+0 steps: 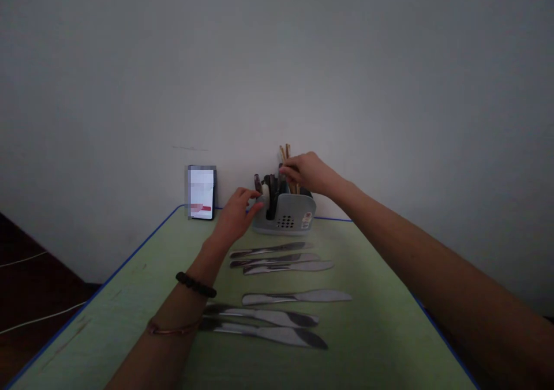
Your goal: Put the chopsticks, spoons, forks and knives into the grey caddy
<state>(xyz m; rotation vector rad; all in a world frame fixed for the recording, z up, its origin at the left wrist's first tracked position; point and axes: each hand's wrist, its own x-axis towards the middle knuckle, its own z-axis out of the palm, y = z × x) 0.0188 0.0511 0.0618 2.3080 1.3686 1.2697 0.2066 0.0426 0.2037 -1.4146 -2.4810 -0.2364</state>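
A pale blue cutlery holder (289, 214) stands at the far edge of the green table (376, 344), against the wall. It holds dark-handled utensils and wooden chopsticks (285, 152). My left hand (236, 214) rests against the holder's left side, fingers curled round its edge. My right hand (308, 173) is above the holder, fingers pinched on a utensil inside it; which one I cannot make out. Several metal table knives (277, 257) lie in rows on the table in front of the holder.
A phone (201, 192) with a lit screen leans upright against the wall, left of the holder. The table has a blue rim. White cables run over the dark floor at the left. A plain wall fills the background.
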